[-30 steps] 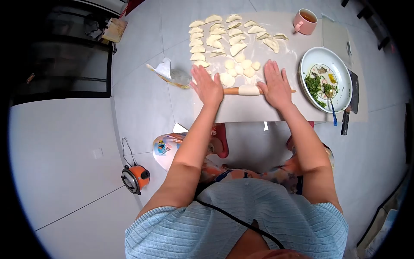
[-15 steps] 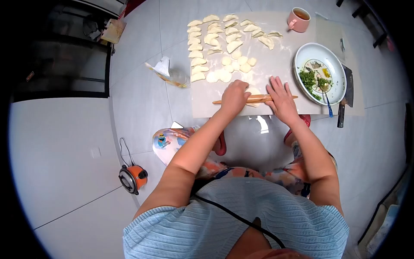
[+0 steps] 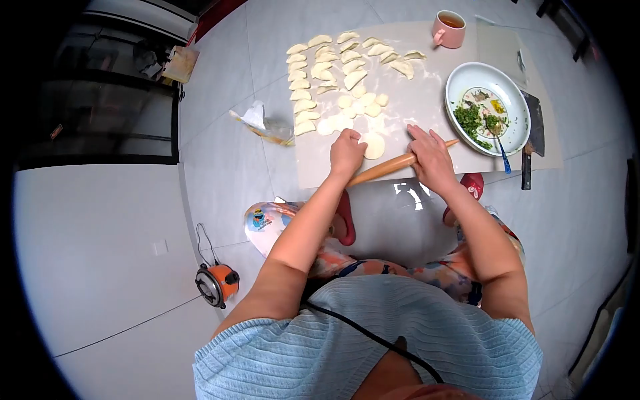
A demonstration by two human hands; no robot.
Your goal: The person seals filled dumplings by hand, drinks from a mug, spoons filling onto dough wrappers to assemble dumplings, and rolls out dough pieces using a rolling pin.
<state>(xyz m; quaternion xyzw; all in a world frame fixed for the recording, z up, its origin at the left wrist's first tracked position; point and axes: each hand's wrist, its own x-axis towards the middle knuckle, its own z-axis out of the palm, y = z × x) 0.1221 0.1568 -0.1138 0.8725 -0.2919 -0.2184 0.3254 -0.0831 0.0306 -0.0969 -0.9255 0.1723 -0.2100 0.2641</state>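
A flat round dough wrapper (image 3: 374, 146) lies on the floured board (image 3: 320, 160). My left hand (image 3: 347, 155) pinches the wrapper's left edge, fingers curled together. My right hand (image 3: 431, 157) rests on the right part of the wooden rolling pin (image 3: 383, 169), which slants along the front edge of the board, its left end beside my left wrist. Behind my hands lie small dough discs (image 3: 373, 109) and flattened pieces (image 3: 335, 124). Several folded dumplings (image 3: 301, 95) stand in rows farther back.
On the right are a white bowl (image 3: 453, 100) with chopped greens and a spoon, and a cleaver (image 3: 534, 127). A pink cup (image 3: 449, 35) of tea is at the back. A plastic bag (image 3: 263, 127) is left of the board, an orange pot (image 3: 219, 285) lower left.
The rolling pin has gone from lying across the wrapper to slanting in front of it. My left hand has left the pin and taken the wrapper's edge. The wrapper now shows whole and round.
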